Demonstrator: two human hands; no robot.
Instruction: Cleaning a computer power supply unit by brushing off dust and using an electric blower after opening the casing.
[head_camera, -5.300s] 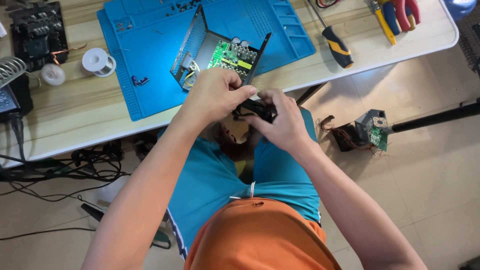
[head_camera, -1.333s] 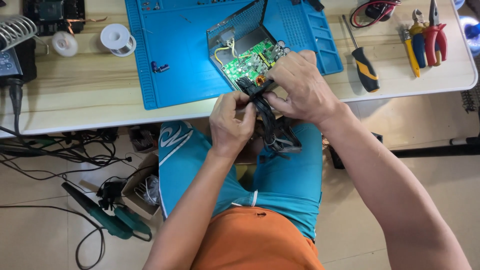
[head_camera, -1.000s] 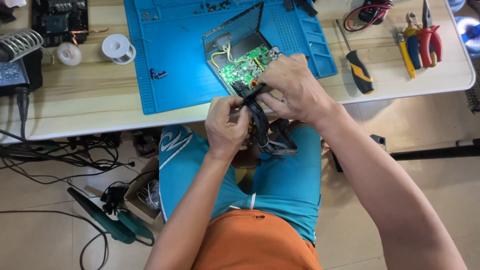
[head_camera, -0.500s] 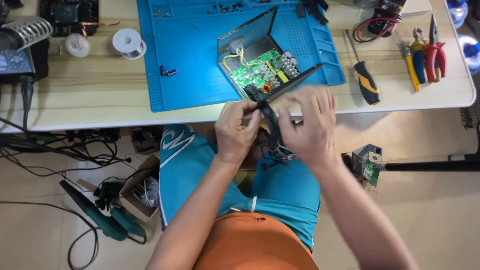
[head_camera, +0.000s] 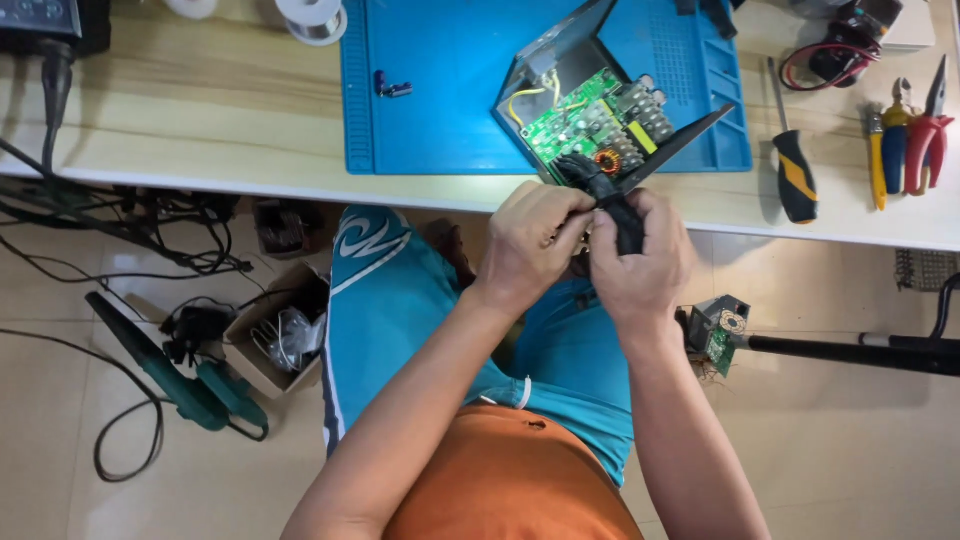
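My left hand (head_camera: 530, 240) and my right hand (head_camera: 645, 255) meet at the table's front edge, over my lap. Both grip a bundle of black cable (head_camera: 612, 200) that leads up to an opened metal power-supply case (head_camera: 560, 70) with a green circuit board (head_camera: 590, 115) lying on a blue work mat (head_camera: 450, 90). A thin black strip (head_camera: 675, 145) sticks out diagonally from above my right hand toward the mat's right edge. My right hand wraps around the lower cable; my left hand's fingers pinch it near the board.
A black-and-orange screwdriver (head_camera: 795, 175), pliers and cutters (head_camera: 915, 130) lie right of the mat. Small screws (head_camera: 392, 88) rest on the mat. A solder spool (head_camera: 312, 18) sits at the back. On the floor: tangled cables (head_camera: 150, 215), a green tool (head_camera: 175, 375), a cardboard box (head_camera: 275, 340), a small circuit module (head_camera: 720, 330).
My view has shifted closer and rightward. My right hand has come down from the board to grip the cable beside my left hand; the black strip now points up and right.
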